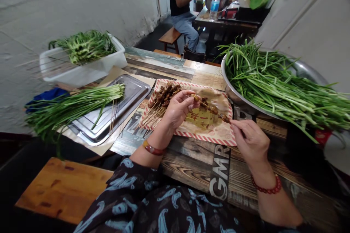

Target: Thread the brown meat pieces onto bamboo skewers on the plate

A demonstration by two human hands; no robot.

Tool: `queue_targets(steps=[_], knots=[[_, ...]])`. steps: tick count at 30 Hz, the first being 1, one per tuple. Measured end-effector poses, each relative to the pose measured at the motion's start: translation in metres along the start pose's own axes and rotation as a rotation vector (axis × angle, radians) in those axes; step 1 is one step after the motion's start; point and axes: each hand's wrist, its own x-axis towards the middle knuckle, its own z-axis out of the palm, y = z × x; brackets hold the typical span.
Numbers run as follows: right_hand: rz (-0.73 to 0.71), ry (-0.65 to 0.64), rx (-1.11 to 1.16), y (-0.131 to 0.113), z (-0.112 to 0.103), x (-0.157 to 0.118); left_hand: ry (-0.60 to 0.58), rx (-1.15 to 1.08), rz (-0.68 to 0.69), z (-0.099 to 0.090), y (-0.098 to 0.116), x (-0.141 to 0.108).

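A meat skewer [212,110] stretches between my hands above a greasy paper sheet [191,134] with a red-striped border. My left hand [180,106] pinches its far end near a yellowish piece. At the other end, the fingers of my right hand [250,136] are closed on the skewer by the last brown piece. Beside my left hand, a pile of brown meat skewers [165,96] lies on the left part of the paper, bare stick ends toward me. An oily stain covers the paper under the held skewer.
Left of the paper, a metal tray lid [95,125] carries a bundle of garlic chives [90,103] and a few thin sticks. Behind it stands a white bin [90,69] of skewered greens. A steel bowl [228,76] heaped with chives is at right. Another person [182,3] sits at a farther table.
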Motion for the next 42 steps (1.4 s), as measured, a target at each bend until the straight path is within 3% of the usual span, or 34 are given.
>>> queue_targets(steps=[35, 42], knots=[[0.007, 0.016, 0.012, -0.006, 0.009, 0.000, -0.025, 0.130, 0.002, 0.008, -0.014, -0.006], [-0.005, 0.044, -0.004, -0.012, 0.009, 0.001, -0.009, -0.024, -0.085, 0.007, -0.010, -0.005]])
